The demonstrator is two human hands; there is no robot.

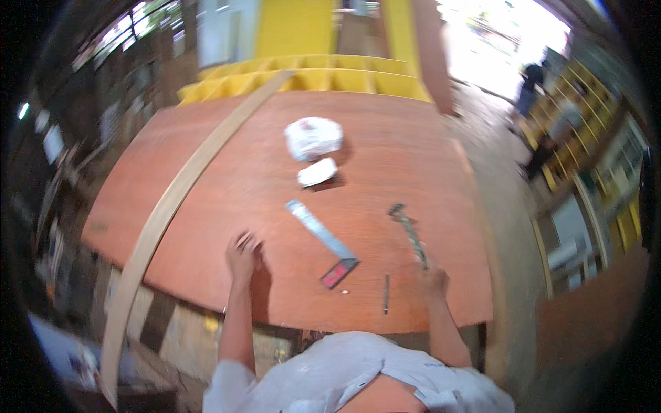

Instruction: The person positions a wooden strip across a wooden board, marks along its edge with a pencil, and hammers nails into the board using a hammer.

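The hammer (412, 236) was over the reddish-brown counter (385, 138), gripped by its handle end in the person's right hand (434, 281). I saw the left hand (242, 253) loosely open, fingers bent, left of the try square (321, 231); a slim dark stick (386, 294) lay nearby.

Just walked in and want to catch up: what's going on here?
The person's right hand holds a hammer over a broad reddish-brown board. The left hand, with nothing visible in it, is between a long wooden strip and a metal square. A thin dark stick lies near the right hand.
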